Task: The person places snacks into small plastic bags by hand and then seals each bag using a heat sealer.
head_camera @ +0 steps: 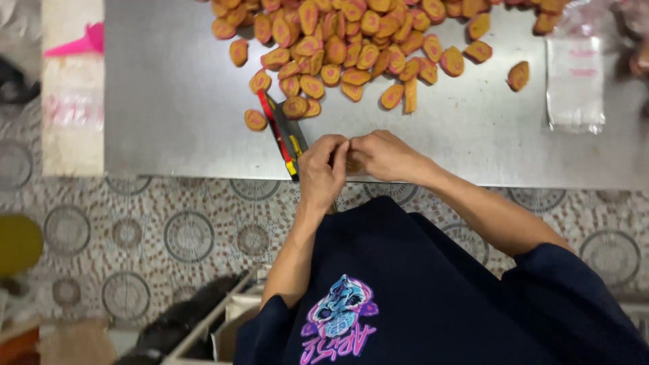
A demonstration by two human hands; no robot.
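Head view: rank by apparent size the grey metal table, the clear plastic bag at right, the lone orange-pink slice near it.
1. Grey metal table, far the largest.
2. Clear plastic bag.
3. Lone orange-pink slice, smallest.
All lie on one surface, so nearness changes nothing.

free: bare steel table [176,115] left | blocked: biscuit pile [351,40] ahead, dark tool [284,132] beside

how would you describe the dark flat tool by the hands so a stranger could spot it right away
Start at the grey metal table and its heap of oval orange biscuits with pink centres. From the heap's near edge, a long dark flat tool with red and yellow markings runs down toward the left hand. It is the only straight, dark, narrow thing there; everything beside it is small, rounded and orange.
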